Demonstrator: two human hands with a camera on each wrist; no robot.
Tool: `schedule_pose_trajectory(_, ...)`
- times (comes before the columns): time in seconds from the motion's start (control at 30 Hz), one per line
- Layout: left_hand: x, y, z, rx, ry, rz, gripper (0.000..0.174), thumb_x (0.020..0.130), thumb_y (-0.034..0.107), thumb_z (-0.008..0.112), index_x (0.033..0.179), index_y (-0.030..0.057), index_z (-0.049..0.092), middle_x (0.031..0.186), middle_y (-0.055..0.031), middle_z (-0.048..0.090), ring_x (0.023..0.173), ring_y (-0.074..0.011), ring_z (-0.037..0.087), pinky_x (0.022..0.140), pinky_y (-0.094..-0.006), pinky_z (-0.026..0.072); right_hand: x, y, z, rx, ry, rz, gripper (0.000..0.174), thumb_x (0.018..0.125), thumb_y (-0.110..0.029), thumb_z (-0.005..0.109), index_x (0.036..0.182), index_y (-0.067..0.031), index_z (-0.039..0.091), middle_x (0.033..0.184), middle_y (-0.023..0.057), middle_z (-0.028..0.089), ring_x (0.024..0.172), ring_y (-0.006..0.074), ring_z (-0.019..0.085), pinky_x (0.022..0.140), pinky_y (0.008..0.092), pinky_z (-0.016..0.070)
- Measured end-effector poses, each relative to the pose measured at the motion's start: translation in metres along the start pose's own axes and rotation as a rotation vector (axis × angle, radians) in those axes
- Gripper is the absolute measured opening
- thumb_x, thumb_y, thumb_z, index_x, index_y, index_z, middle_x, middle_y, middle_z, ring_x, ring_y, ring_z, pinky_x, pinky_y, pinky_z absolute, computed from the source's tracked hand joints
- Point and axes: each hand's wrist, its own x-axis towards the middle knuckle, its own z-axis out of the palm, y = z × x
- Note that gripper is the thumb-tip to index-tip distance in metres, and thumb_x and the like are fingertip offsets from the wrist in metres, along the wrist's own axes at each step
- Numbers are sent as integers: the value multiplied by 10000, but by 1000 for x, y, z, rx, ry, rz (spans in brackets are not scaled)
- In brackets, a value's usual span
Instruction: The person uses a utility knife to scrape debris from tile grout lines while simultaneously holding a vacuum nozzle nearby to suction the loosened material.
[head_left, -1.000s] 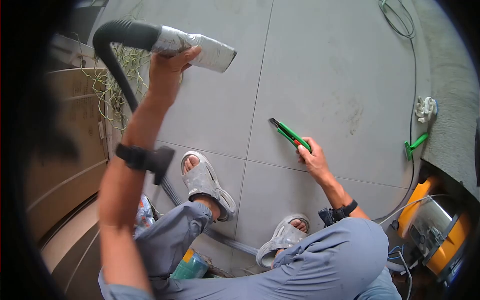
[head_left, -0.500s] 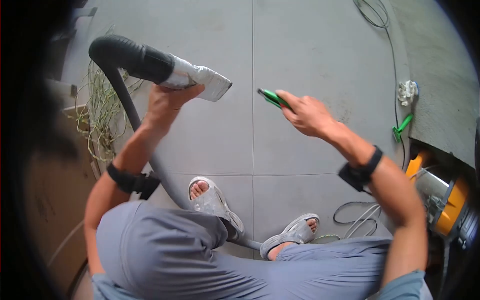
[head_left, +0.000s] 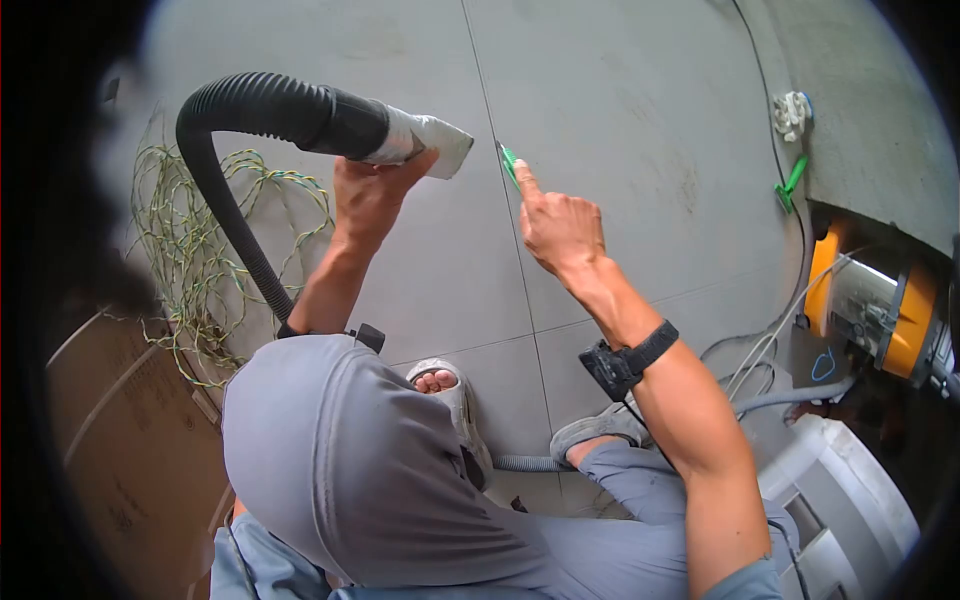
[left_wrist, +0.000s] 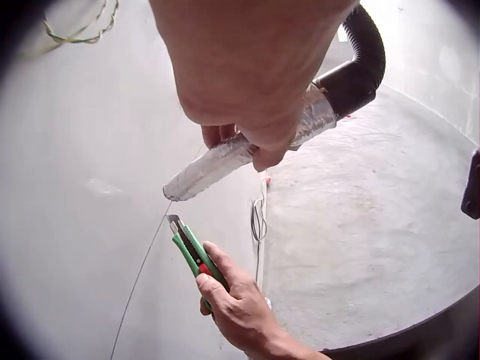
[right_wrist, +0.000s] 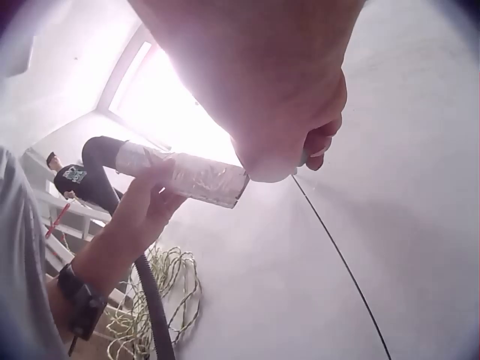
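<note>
My left hand (head_left: 370, 200) grips a vacuum nozzle (head_left: 450, 145) wrapped in silver tape, at the end of a black ribbed hose (head_left: 255, 100). The flat mouth of it points right, above the tiled floor. My right hand (head_left: 562, 230) holds a green utility knife (left_wrist: 196, 251), index finger stretched along it in the head view. The knife's tip is close to a dark tile joint (left_wrist: 139, 277), just beside the nozzle's mouth. In the right wrist view the hand hides most of the knife.
Tangled yellow-green wires (head_left: 190, 220) lie on the floor at left, near a cardboard box (head_left: 130, 430). At right are a green scraper (head_left: 790, 187), a white bundle (head_left: 792, 113), an orange machine (head_left: 905, 320) and cables. A person (right_wrist: 82, 184) in dark clothing shows in the background.
My right hand has moved up and left with the utility knife, bringing its tip to the joint near the nozzle. The left hand has shifted slightly right with the nozzle, and the view has turned.
</note>
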Motion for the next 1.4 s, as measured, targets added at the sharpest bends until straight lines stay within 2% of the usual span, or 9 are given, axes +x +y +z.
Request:
schedule_pose_trajectory(0.17, 0, -10, -1, 1, -87, -26, 255, 815, 53, 826, 1036, -2, 713, 957, -43, 713, 875, -131, 670, 798, -295, 536, -80, -13, 24, -63, -49, 10, 648, 899, -123, 592, 1521, -89, 415, 638, 164, 644, 547, 380, 649, 500, 499, 521)
schedule_pose_trajectory(0.37, -30, -32, 13, -26, -189, -91, 275, 814, 55, 826, 1056, -3, 711, 979, -43, 714, 905, -135, 674, 819, -304, 544, -251, -17, 48, -18, -378, 33, 742, 855, -105, 637, 1542, -77, 358, 661, 143, 647, 544, 330, 664, 498, 456, 531)
schedule_pose_trajectory(0.43, -37, -32, 14, 20, -158, -44, 300, 809, 46, 827, 1078, -2, 703, 1006, -45, 710, 923, -139, 674, 840, -310, 550, -243, -17, 40, -14, -421, 15, 737, 860, -112, 638, 1543, -81, 363, 654, 139, 640, 541, 325, 662, 497, 457, 530)
schedule_pose_trajectory(0.63, -31, -30, 7, -23, -154, -39, 374, 810, -3, 819, 1143, 31, 652, 1088, -58, 677, 996, -147, 644, 896, -307, 542, -135, -3, 17, 53, -10, 49, 625, 884, -107, 627, 1490, -114, 478, 624, 117, 617, 521, 346, 625, 489, 467, 506)
schedule_pose_trajectory(0.87, -20, -15, 12, 0, -133, -74, 366, 800, 12, 840, 1119, 18, 662, 1042, -60, 683, 959, -154, 659, 881, -305, 549, -58, 4, 14, 25, 33, -27, 610, 888, -99, 623, 1482, -138, 491, 624, 114, 619, 539, 336, 633, 500, 479, 504)
schedule_pose_trajectory(1.03, -32, -32, 13, 31, -164, -86, 383, 807, 16, 836, 1143, 17, 653, 1081, -62, 682, 969, -141, 646, 870, -284, 541, -120, 13, 28, 43, -52, -81, 668, 862, -97, 642, 1502, -146, 457, 649, 125, 627, 554, 352, 633, 513, 478, 505)
schedule_pose_trajectory(1.1, -36, -37, 13, 123, -205, 89, 392, 814, 15, 829, 1160, 28, 646, 1109, -58, 679, 982, -136, 637, 865, -275, 537, -175, 22, 35, 112, -166, -85, 692, 859, -108, 646, 1515, -150, 430, 665, 130, 631, 562, 364, 632, 520, 485, 506)
schedule_pose_trajectory(1.27, 1, -51, 12, 131, -231, 82, 395, 816, -22, 812, 1160, 27, 626, 1134, -65, 679, 1011, -141, 633, 900, -290, 532, -263, 37, 41, 147, -424, -107, 739, 835, -110, 663, 1531, -155, 417, 668, 133, 647, 562, 360, 638, 516, 477, 513)
schedule_pose_trajectory(1.4, -9, -59, 23, 328, -250, 229, 453, 818, -1, 816, 1196, 41, 570, 1194, -90, 666, 1078, -172, 622, 961, -321, 507, -254, 48, 32, 244, -288, -49, 690, 857, -119, 663, 1513, -152, 449, 679, 118, 653, 568, 347, 642, 526, 467, 513)
